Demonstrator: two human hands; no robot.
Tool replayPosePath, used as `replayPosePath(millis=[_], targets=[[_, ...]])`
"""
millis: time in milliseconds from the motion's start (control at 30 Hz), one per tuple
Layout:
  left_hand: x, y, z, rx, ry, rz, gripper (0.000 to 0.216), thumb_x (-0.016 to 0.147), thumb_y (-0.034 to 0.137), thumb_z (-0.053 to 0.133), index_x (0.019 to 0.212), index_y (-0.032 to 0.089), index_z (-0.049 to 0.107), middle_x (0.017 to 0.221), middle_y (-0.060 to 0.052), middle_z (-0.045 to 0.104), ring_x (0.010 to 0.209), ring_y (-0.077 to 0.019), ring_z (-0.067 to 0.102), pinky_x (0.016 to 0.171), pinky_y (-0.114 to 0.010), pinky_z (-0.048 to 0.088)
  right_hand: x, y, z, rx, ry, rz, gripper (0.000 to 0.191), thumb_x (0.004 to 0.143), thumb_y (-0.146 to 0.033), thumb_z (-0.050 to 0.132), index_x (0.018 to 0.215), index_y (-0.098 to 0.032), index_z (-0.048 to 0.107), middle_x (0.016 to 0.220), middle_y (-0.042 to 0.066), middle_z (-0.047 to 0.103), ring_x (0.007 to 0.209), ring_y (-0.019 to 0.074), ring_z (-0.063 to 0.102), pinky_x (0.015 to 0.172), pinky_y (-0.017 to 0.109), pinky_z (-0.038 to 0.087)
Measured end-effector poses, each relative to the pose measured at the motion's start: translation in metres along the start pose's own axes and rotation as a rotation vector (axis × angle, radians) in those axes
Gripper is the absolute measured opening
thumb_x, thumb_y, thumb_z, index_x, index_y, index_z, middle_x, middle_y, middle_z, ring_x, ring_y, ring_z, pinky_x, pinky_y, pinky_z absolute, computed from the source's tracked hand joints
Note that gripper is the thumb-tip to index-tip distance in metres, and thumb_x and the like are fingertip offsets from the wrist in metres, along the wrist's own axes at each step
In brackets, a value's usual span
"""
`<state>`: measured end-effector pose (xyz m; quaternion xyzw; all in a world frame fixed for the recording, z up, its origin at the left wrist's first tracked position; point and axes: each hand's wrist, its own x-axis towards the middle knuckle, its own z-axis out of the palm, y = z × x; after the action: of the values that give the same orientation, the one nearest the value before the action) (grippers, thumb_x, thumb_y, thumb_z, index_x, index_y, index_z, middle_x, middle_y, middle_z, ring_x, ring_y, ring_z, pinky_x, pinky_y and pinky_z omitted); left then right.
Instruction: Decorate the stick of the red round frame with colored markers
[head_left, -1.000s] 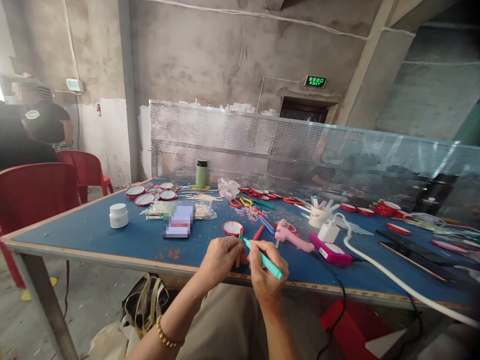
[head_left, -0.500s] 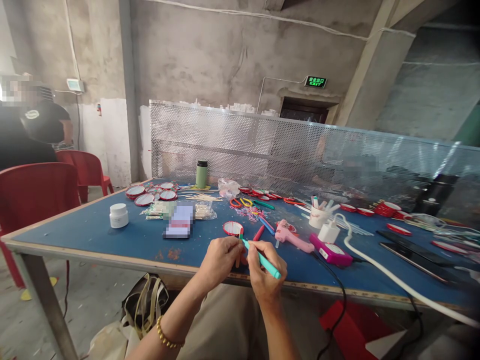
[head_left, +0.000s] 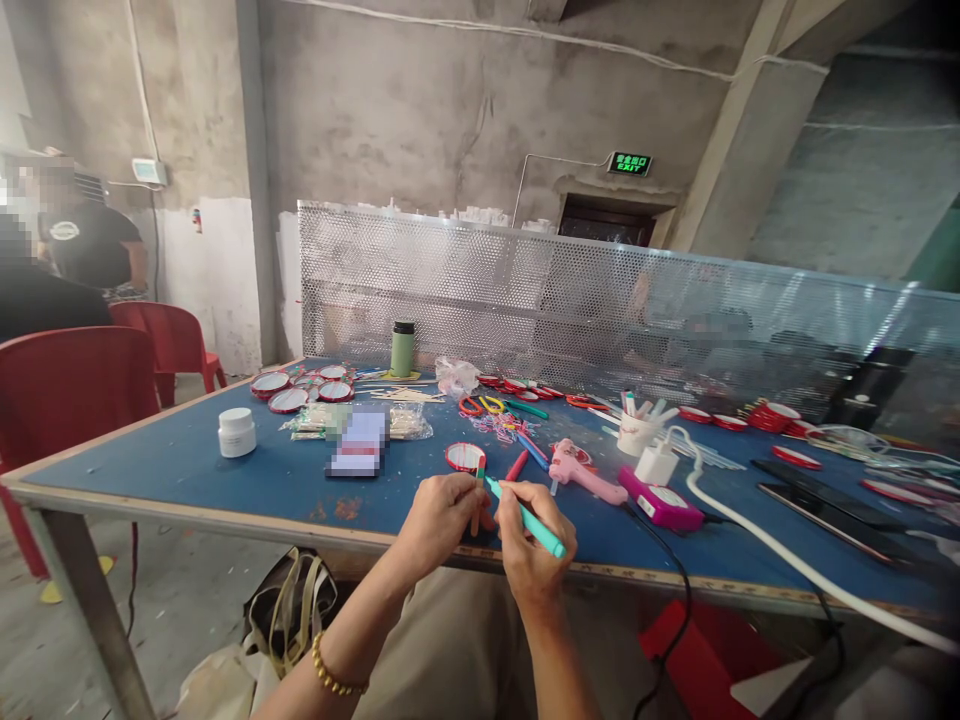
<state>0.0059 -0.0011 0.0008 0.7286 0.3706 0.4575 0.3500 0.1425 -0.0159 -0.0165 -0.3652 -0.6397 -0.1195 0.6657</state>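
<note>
Left hand (head_left: 442, 510) pinching red-and-green-tipped stick (head_left: 481, 467), near upright, between hands | right hand (head_left: 538, 530) gripping teal marker (head_left: 545, 534), tip just beside stick | stick likely light, stiff, snappable; hold bare lower end

Head camera looks forward, down across blue table (head_left: 285, 485), perforated screen (head_left: 450, 285) beyond.

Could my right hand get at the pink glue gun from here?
Probably yes: the pink glue gun lies just beyond and to the right of the right hand, and I see nothing standing between them. But that hand holds a turquoise marker, which may need putting down first.
</note>
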Motion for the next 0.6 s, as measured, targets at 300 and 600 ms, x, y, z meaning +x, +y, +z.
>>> replayPosePath(millis=[300,600], targets=[[-0.0012,0.0047,-0.0013,0.036,0.023,0.041,0.038,0.092,0.029,0.045,0.057,0.018,0.053,0.054,0.004,0.056,0.052,-0.0096,0.049,0.056,-0.019,0.035,0.0025,-0.0029,0.0001,0.009,-0.031,-0.037,0.013,0.092,-0.019,0.056,0.082,-0.019,0.064,0.06,-0.003,0.065,0.05,0.0115,0.061,0.055,0.022,0.049],[-0.0005,0.0038,-0.0007,0.029,0.018,0.041,0.037,0.092,0.029,0.045,0.059,0.018,0.056,0.056,0.003,0.06,0.056,-0.0109,0.053,0.059,-0.02,0.037,0.0019,-0.0017,-0.0002,0.0,-0.011,-0.041,0.014,0.092,-0.02,0.056,0.081,-0.019,0.064,0.061,-0.002,0.065,0.05,0.0119,0.061,0.054,0.022,0.05]])
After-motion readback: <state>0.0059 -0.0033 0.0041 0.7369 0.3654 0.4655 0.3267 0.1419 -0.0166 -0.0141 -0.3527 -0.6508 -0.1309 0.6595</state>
